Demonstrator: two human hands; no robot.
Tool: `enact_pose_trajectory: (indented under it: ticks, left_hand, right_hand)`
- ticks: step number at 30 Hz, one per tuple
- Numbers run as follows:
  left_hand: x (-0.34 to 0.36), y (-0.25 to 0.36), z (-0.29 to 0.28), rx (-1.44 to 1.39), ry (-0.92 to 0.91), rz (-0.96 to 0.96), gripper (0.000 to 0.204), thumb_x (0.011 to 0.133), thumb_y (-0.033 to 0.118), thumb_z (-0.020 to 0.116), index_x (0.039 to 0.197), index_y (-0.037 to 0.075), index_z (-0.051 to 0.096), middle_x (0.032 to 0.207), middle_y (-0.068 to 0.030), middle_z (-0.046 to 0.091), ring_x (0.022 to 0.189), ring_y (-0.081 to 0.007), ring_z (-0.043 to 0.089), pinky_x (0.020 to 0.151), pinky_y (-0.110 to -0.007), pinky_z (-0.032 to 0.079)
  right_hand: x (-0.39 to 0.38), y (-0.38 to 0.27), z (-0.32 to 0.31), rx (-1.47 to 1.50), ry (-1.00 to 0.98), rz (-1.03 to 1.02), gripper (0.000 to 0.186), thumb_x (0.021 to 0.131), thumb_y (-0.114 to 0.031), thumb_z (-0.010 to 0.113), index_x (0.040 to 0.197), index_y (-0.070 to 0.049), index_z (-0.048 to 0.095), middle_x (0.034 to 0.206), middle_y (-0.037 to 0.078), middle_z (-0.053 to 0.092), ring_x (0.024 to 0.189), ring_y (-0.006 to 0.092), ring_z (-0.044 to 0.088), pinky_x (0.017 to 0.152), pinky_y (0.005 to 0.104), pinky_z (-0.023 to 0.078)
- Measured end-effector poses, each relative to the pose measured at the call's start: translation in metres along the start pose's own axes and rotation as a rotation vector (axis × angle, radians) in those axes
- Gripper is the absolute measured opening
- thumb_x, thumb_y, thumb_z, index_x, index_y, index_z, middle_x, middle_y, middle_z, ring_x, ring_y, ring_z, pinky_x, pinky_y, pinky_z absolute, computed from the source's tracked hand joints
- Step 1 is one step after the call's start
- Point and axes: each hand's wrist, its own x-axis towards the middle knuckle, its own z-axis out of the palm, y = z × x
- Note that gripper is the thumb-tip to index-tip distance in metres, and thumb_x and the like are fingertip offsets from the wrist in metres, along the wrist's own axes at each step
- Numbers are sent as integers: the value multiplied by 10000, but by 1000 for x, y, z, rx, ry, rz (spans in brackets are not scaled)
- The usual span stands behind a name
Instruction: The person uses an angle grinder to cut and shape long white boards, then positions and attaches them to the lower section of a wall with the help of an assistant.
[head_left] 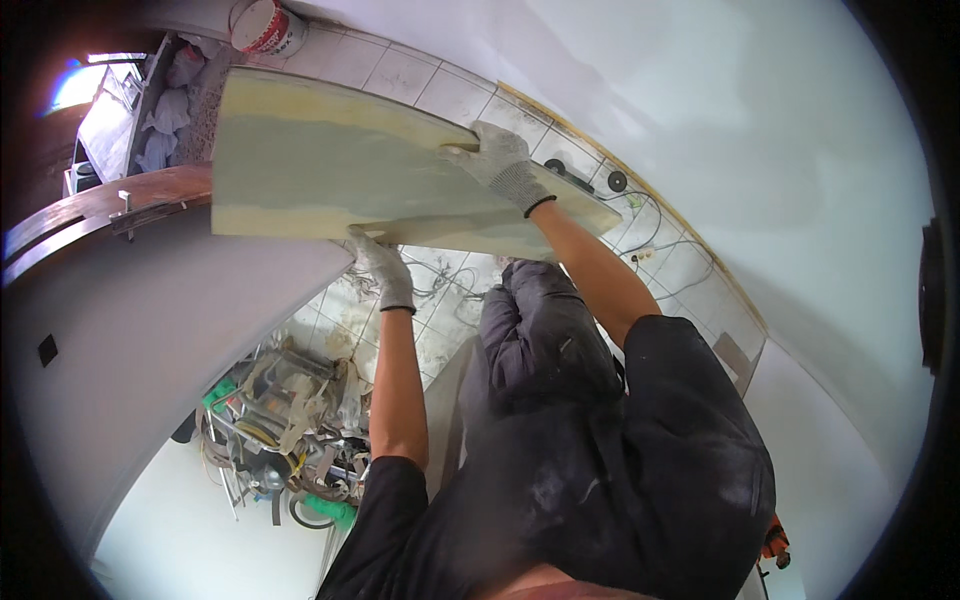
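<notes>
A long, flat green-and-yellow board, possibly plasterboard, is held in front of me above the tiled floor. My right hand, in a light knitted work glove, is closed round its far edge, with the thumb across the upper face. On the near edge, my gloved left hand grips the board, and part of its fingers is hidden beneath. The board's right end narrows in view and reaches past my right wrist, while its left end extends to a wooden-topped ledge.
A white and red bucket stands at the far left, near several pale bags. Cables cross the dusty tiles. A jumbled heap of tools and scraps lies at lower left, beyond a half-height wall. A white wall rises at right.
</notes>
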Motion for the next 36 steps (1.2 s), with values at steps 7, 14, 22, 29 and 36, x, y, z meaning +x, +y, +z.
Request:
enact_pose_trajectory:
  ticks: [7,14,22,29,36]
  left_hand:
    - [56,-99,-4,50,115,-258,814,1048,675,478,1599,93,335,1511,-151,484,1353,-306,516,1134,-463,441]
    - [149,-232,-52,139,48,-517,942,991,769,481,1609,83,290,1550,-210,430,1425,-362,445,1177,-517,381]
    - [274,-390,-145,162,52,-762,933,1000,780,419,1590,59,362,1595,-164,431,1480,-316,413,1216,-498,363]
    - [359,-505,-183,77,-71,-747,925,1018,776,361,1597,55,335,1642,-176,365,1508,-350,360,1255,-538,298]
    - [399,-539,-168,282,122,-764,904,1030,769,325,1583,56,362,1615,-180,400,1484,-357,386,1257,-531,291]
  right_hand:
    - [54,81,72,-97,-124,134,688,876,-705,673,1012,-32,714,970,201,743,986,367,730,896,475,548]
    - [110,188,182,-197,-280,308,695,911,-677,641,1131,-22,712,1019,236,744,1011,394,724,894,490,555]
    - [175,291,351,-273,-415,369,867,890,-797,553,1135,19,716,1042,258,749,1032,413,718,933,500,553]
    - [221,385,457,-311,-358,334,852,895,-806,541,1144,-17,743,1071,227,763,1032,373,736,917,489,571]
    - [256,418,493,-127,-408,319,766,899,-671,628,1341,-48,673,1256,302,690,1187,419,666,1023,472,514]
